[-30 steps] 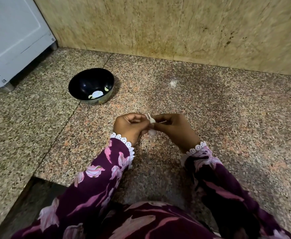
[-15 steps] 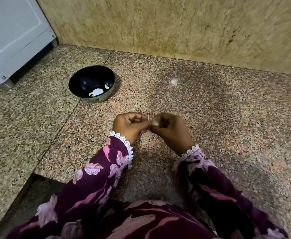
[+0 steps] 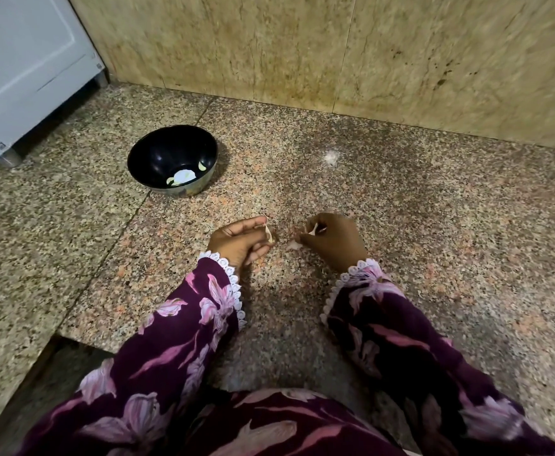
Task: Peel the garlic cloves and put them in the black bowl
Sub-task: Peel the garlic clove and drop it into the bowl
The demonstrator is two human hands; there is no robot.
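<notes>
My left hand (image 3: 240, 240) pinches a small pale garlic clove (image 3: 268, 233) with a thin tail of skin between thumb and fingers. A little to its right, my right hand (image 3: 333, 240) pinches a white scrap of garlic skin (image 3: 313, 229) at its fingertips. Another white scrap (image 3: 293, 245) lies on the granite floor between the hands. The black bowl (image 3: 151, 156) stands on the floor beyond my left hand, up and to the left, with two pale peeled cloves (image 3: 201, 166) inside.
A white appliance (image 3: 23, 60) stands at the far left against the beige stone wall (image 3: 335, 54). A small white fleck (image 3: 330, 157) lies on the floor near the wall. A dark step drops away at the lower left (image 3: 23, 390).
My hands were joined together on the clove; now they have pulled apart, the left keeping the clove and the right taking away a piece of skin.
</notes>
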